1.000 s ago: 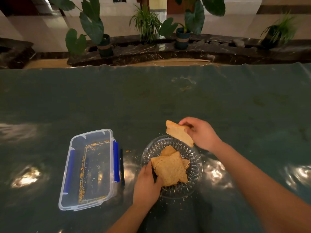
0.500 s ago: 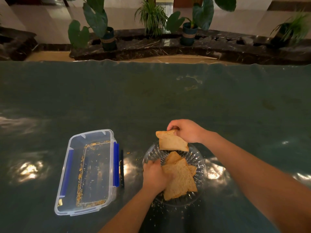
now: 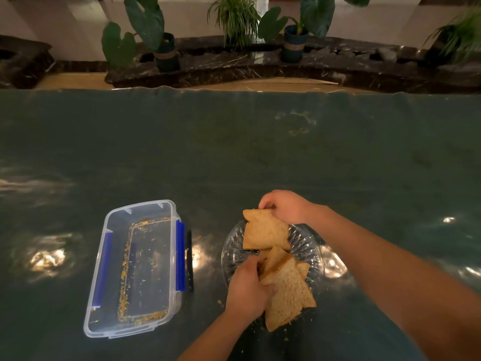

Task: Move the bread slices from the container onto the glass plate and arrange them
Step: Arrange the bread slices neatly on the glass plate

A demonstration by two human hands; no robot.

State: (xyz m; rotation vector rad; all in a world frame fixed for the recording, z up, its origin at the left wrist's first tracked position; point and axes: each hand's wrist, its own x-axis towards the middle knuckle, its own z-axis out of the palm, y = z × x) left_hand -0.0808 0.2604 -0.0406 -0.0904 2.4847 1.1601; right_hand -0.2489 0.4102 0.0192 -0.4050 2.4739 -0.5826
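Dark green table [image 3: 234, 157] below a planter ledge, then clear container [image 3: 135, 267] at left, down to crumbs, and glass plate [image 3: 309, 246] at right under overlapped slices [image 3: 289, 295]. Right hand [image 3: 286, 207] pinching the top edge of a slice [image 3: 265, 230], now lowered from well above the far rim to just over the plate; left hand [image 3: 247, 290] curled on the stack's left edge, shifted further in. Transfer looks done, only arranging left; no readable writing anywhere.
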